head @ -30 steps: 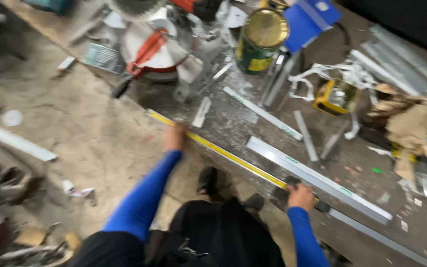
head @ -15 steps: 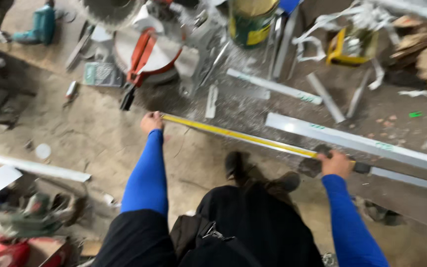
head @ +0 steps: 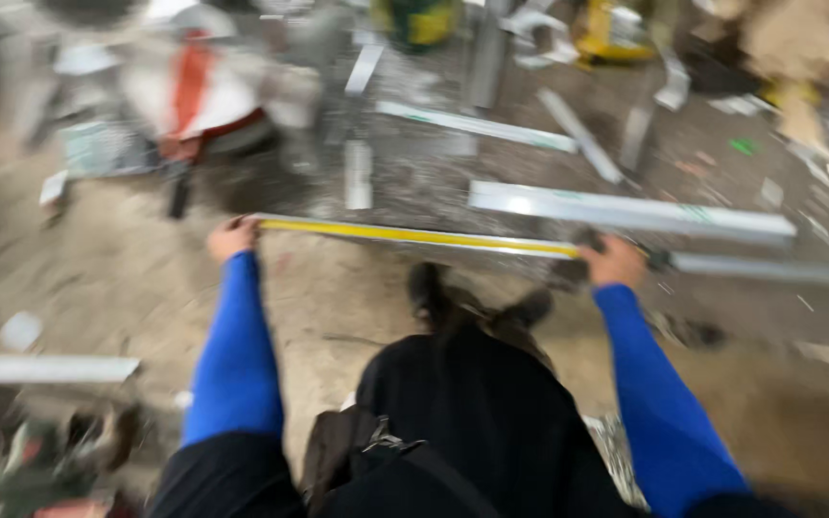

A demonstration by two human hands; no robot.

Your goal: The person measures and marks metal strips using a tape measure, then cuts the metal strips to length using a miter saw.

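Motion blur is smearing everything, so finger detail is unreadable. The left hand [head: 232, 238] is pinching one end of a long yellow measuring tape blade [head: 414, 235]; the right hand [head: 613, 261] is gripping its other end. Compared with before, the hands are sitting wider apart and the red-and-white mitre saw [head: 194, 96] beyond the left hand is blurrier.

Dusty concrete floor [head: 338, 288] carries it all: a yellow tape measure [head: 414, 235] stretched flat at centre, a long metal profile [head: 626, 211] at two o'clock, a shorter strip [head: 477, 125] at twelve, a blurred red-and-white saw [head: 194, 96] at ten.
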